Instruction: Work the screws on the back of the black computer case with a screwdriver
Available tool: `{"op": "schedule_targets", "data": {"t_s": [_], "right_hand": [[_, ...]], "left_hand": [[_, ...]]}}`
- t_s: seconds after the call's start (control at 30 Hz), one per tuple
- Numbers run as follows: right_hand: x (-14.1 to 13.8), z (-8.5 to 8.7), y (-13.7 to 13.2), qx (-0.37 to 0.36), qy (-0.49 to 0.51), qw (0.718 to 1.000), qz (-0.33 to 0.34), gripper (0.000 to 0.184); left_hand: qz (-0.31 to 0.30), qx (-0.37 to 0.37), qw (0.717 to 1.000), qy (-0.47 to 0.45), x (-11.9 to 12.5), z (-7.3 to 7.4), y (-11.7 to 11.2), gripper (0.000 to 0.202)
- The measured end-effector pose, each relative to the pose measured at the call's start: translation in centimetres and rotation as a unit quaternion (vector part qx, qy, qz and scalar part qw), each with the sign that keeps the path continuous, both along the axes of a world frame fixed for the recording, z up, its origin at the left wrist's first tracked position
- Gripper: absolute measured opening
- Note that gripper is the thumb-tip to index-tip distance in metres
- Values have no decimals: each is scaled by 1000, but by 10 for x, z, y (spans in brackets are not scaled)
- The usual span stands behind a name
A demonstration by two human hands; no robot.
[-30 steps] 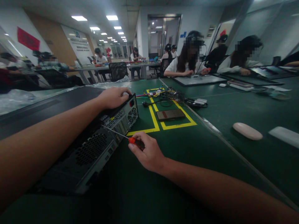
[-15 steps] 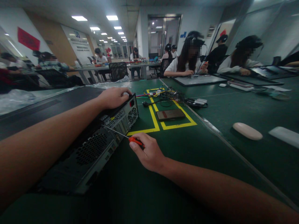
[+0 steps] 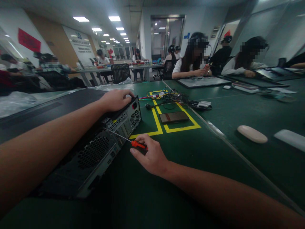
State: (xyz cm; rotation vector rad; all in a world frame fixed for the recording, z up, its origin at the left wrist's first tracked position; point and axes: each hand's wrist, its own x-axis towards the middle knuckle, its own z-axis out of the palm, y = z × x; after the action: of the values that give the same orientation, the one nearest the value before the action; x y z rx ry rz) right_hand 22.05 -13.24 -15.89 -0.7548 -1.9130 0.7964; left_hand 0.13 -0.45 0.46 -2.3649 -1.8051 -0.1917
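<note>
A person's two hands are apart. The left hand [image 3: 118,99] lies palm-down, unclenched, on a black computer case [image 3: 94,152] at left on a green surface [image 3: 195,149]. The right hand [image 3: 152,156] grips a red-handled screwdriver [image 3: 139,145], its shaft reaching the case's back panel. A phone [image 3: 174,117] and tangled cables [image 3: 172,96] lie beyond.

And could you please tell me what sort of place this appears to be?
Probably a shared electronics workshop or training room: a screwdriver points at a computer tower, tangled cables lie on the green table, and several people sit working beyond.
</note>
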Motion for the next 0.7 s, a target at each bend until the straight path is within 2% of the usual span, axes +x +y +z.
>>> {"op": "schedule_targets", "data": {"t_s": [0.2,0.7], "right_hand": [[-1,0,1,-1,8,1000,1,18],[-1,0,0,-8,-2,1000,-4,19]], "left_hand": [[-1,-2,1000,-9,1,1,-1,61],[-6,4,1000,-12,0,0,0,60]]}}
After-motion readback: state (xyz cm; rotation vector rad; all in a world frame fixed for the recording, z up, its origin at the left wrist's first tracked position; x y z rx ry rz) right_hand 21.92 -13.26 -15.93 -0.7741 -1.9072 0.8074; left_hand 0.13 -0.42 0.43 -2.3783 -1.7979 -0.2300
